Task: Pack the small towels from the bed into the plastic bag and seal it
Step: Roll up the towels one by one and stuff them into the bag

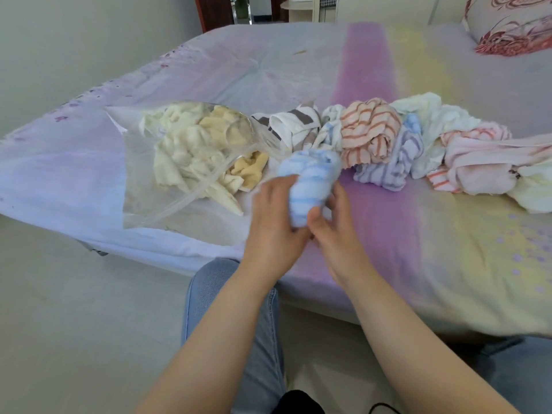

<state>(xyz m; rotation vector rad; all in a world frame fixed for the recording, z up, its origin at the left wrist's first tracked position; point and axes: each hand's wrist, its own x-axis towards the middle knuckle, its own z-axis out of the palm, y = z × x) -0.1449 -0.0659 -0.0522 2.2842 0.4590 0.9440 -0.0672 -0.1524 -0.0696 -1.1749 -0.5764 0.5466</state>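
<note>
A pale blue striped towel [307, 186], rolled into a loose bundle, sits in both hands just above the near edge of the bed [298, 73]. The left hand [276, 216] wraps its fingers around the bundle's left side, and the right hand [331, 222] pinches its lower right end with thumb and fingers curled in; neither is wide. The roll's long axis runs from the hands up and away, tilted slightly right.

The plastic bag [155, 180] lies flat on the bed just to the left of the bundle, its open mouth facing right toward the hands, with cream and yellow towels [191, 144] already partly inside and spilling at the mouth. So the move to come, I would judge, is a short push leftward into that opening, and the left hand is the nearer one to it.

To the right, a row of unpacked towels [388, 138] stretches across the bed: grey-striped, orange-striped, purple-striped, white and pink. Much packing remains, and the bag is unsealed.

A red-patterned pillow [507, 25] rests at the far right corner. There is faint purple printing along the sheet's left edge, too blurred to read.
</note>
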